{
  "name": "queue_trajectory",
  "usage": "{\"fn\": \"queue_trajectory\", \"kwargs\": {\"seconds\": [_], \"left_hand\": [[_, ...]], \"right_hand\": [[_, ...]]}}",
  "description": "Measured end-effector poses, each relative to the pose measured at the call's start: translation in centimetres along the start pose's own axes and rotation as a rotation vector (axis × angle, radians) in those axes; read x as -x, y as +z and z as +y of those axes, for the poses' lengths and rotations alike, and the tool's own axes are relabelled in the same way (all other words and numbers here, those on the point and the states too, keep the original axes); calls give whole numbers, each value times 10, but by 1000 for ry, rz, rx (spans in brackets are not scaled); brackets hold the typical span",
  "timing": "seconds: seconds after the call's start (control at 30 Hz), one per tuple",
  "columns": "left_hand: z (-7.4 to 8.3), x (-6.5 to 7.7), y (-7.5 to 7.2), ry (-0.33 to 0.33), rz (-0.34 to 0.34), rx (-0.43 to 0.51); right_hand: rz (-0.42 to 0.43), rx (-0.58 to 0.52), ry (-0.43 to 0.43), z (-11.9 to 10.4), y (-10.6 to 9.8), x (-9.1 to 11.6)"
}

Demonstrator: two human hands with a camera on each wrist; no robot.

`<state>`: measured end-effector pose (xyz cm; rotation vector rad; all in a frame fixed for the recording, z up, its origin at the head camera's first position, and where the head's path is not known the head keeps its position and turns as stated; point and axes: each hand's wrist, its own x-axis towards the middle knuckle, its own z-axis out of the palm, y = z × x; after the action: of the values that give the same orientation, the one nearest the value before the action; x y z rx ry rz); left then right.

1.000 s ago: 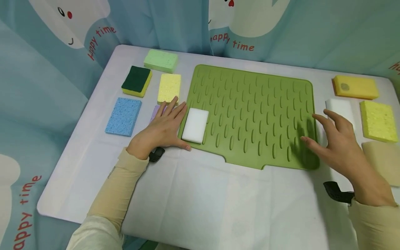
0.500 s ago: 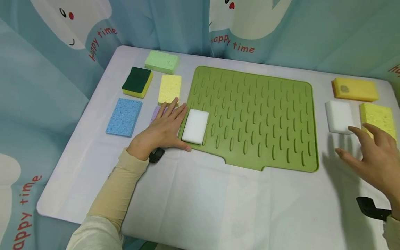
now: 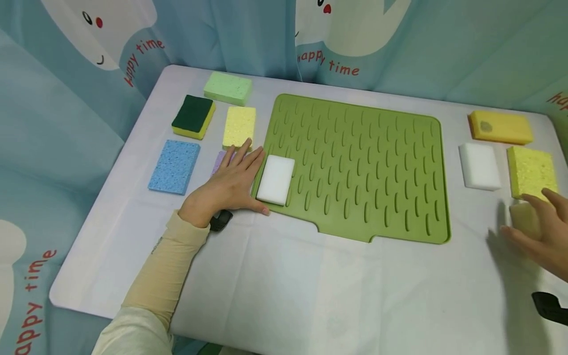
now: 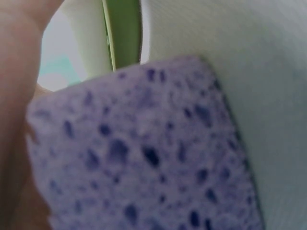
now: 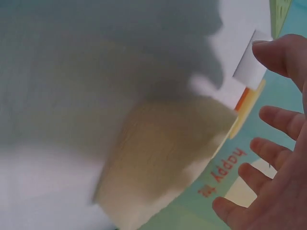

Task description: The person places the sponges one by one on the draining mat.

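My left hand (image 3: 228, 187) lies with fingers spread at the left edge of a green ridged mat (image 3: 355, 172). Under it sits a purple sponge (image 4: 144, 153), mostly covered in the head view. A white sponge (image 3: 276, 180) rests on the mat's lower left corner, just right of that hand. At the far right, my right hand (image 3: 548, 236) hovers with parted fingers over a beige sponge (image 5: 163, 148), which it partly hides in the head view. Nothing is held in the right hand.
Left of the mat lie light green (image 3: 228, 88), dark-green-topped (image 3: 193, 114), pale yellow (image 3: 239, 125) and blue (image 3: 174, 167) sponges. On the right are an orange-yellow sponge (image 3: 501, 127), a white one (image 3: 480, 166) and a yellow one (image 3: 531, 170). A printed curtain (image 3: 257, 34) borders the table.
My right hand has moved right, from the mat's right edge past the white sponge to above the beige sponge. The left hand stays in place.
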<state>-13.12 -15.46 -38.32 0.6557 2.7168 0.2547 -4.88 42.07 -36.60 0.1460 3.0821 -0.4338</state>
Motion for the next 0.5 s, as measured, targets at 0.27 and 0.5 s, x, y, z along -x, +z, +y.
{"fn": "queue_trajectory", "kwargs": {"seconds": [0.27, 0.5], "left_hand": [[-1, 0, 1, -5, -11, 3], [-1, 0, 1, -4, -9, 8]], "right_hand": [[-42, 21, 32, 18, 1, -3], [-103, 38, 59, 33, 2, -4]]}}
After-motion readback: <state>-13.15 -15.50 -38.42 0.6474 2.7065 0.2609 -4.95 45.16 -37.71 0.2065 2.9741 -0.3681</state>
